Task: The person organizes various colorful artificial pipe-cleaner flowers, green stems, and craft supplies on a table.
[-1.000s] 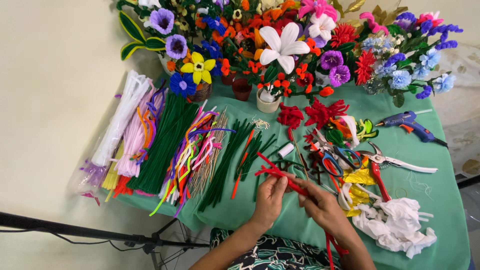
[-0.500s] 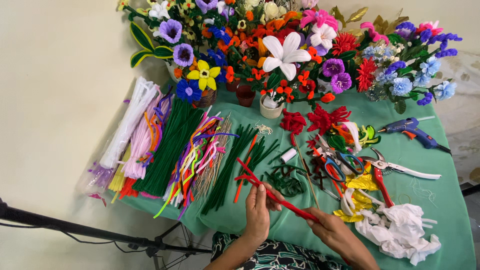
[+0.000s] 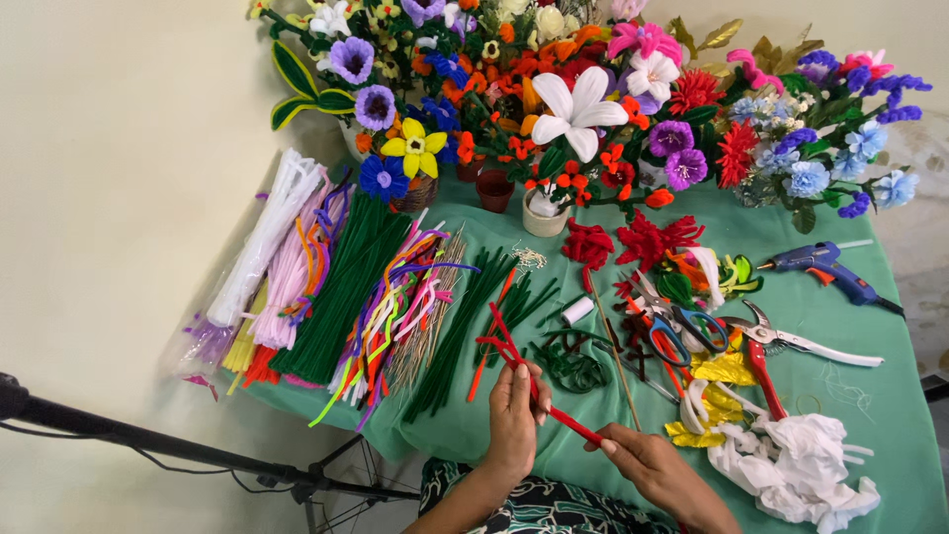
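Left hand at the near bench edge, fingers clenched round a red pipe cleaner; right hand just beside it, pinching the same stem's near end between thumb and fingertips. Both grips closed on it. The stem runs up and leftward from the right grip, through the left grip, and ends beyond the left fingers in a small red loop or fold; that far end looks only partly shaped, no petals or full bloom on it yet, so I judge the piece early in its making, with most of the bending left to do

Just beyond the left grip: a coil of dark green stems and a small white spool on the green bench cloth. To the right of the right grip: yellow foil scraps, crumpled white cloth, red-handled pliers, scissors

Left of the left grip, well apart: bundles of loose pipe cleaners, dark green, mixed colours, white and pink in a clear bag

Farther out, right of the grips: blue glue gun. Two finished red blooms lie beyond the scissors

Farthest: a row of finished pipe-cleaner flowers in small pots along the back of the bench, white, purple, yellow, orange, blue
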